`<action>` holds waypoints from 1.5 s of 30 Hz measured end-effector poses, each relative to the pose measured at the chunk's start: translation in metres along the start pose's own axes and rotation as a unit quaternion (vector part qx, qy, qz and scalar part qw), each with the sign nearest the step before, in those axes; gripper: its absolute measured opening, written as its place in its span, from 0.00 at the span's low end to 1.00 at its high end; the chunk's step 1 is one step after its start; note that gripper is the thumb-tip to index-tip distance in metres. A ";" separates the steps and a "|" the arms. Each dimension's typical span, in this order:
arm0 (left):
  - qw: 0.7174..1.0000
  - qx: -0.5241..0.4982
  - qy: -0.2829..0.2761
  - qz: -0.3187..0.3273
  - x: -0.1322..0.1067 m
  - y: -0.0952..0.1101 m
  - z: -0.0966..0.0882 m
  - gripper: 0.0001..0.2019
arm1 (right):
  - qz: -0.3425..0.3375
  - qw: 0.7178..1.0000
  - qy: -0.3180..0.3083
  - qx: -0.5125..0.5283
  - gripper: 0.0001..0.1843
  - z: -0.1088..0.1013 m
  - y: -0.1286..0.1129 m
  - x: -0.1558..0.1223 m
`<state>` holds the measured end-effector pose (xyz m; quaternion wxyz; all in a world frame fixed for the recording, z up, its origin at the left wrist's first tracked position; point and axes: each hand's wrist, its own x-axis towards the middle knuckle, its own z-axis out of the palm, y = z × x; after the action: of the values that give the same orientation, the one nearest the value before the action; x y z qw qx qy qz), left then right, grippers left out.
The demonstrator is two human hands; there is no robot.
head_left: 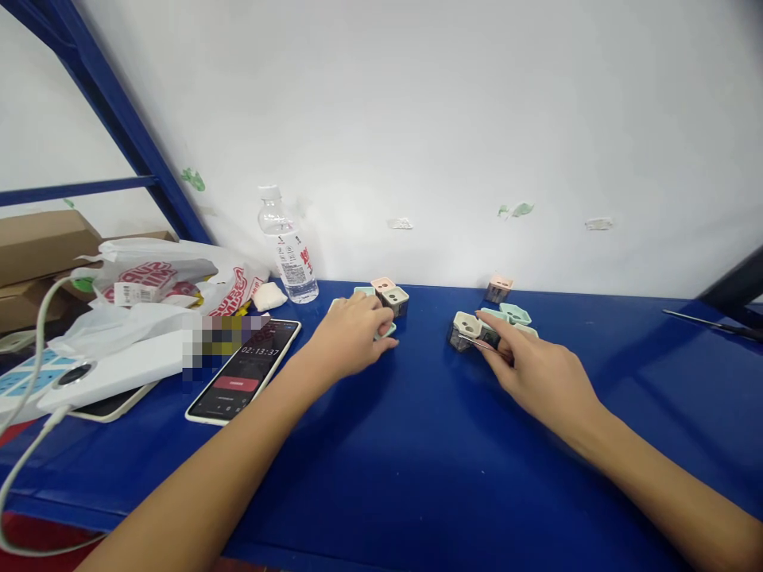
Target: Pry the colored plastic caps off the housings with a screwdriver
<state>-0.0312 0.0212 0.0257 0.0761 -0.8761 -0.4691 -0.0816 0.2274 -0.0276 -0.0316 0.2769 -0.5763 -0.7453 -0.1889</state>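
Note:
My left hand (350, 335) is over a cluster of small two-hole pencil sharpeners at the back middle of the table. Its thumb and curled fingers close about a pale green sharpener (386, 330), mostly hidden by the hand. Behind it stand a pink sharpener (383, 284) and a cream sharpener (395, 299). My right hand (540, 369) pinches a thin metal tool (478, 343), whose kind I cannot make out. The tool's tip lies by a cream-topped sharpener (466, 326) with a dark clear body. A mint green sharpener (516, 314) and others sit behind the right fingers.
One pink sharpener (499, 287) stands apart near the wall. A water bottle (290, 254), a phone (244, 373) with a running timer, a plastic bag (167, 266) and a white cable (39, 342) crowd the left. A thin dark-handled tool (715, 324) lies at the right.

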 end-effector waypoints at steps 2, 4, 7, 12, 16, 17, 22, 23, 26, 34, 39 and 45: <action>1.000 -0.002 -0.011 0.013 -0.005 0.008 -0.003 0.06 | -0.020 0.997 0.000 0.075 0.24 -0.008 -0.003 -0.003; 1.000 -0.015 0.000 0.008 -0.009 0.013 -0.003 0.04 | -0.048 0.985 -0.025 0.162 0.23 -0.015 -0.009 -0.006; 0.994 -0.107 -0.004 0.009 -0.012 0.019 0.001 0.04 | -0.055 0.972 -0.084 0.212 0.21 -0.017 -0.021 -0.012; 0.920 -0.391 -0.012 0.008 -0.012 0.039 0.013 0.11 | -0.071 0.976 -0.094 0.184 0.29 -0.008 -0.030 -0.019; 0.841 -0.538 -0.054 -0.014 -0.013 0.051 0.024 0.20 | -0.113 0.985 -0.031 0.126 0.25 -0.006 -0.026 -0.022; 0.828 -0.556 -0.065 -0.017 -0.013 0.051 0.026 0.23 | -0.127 0.985 -0.026 0.110 0.22 -0.007 -0.025 -0.022; 0.874 -0.479 -0.048 0.072 -0.012 0.046 0.027 0.23 | -0.192 0.976 -0.066 0.076 0.18 -0.013 -0.020 -0.020; 0.883 -0.457 -0.048 0.094 -0.012 0.045 0.026 0.23 | -0.205 0.974 -0.068 0.074 0.19 -0.014 -0.020 -0.020; 0.886 -0.438 -0.060 0.136 -0.011 0.043 0.025 0.24 | -0.243 0.965 -0.066 0.070 0.19 -0.015 -0.020 -0.019; 0.877 -0.437 -0.063 0.188 -0.007 0.042 0.030 0.23 | -0.264 0.958 -0.069 0.084 0.14 -0.012 -0.014 -0.019; 0.880 -0.458 -0.079 0.096 -0.004 0.035 0.031 0.29 | -0.182 0.973 -0.093 0.108 0.15 -0.009 -0.012 -0.018; 0.855 -0.500 -0.124 0.060 0.000 0.021 0.034 0.28 | -0.083 0.960 -0.213 0.159 0.19 -0.014 -0.016 -0.012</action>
<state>-0.0113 0.0168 -0.0084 -0.4263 -0.8252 -0.3173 -0.1914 0.2170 -0.0491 -0.0278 0.1828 -0.4876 -0.8529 0.0367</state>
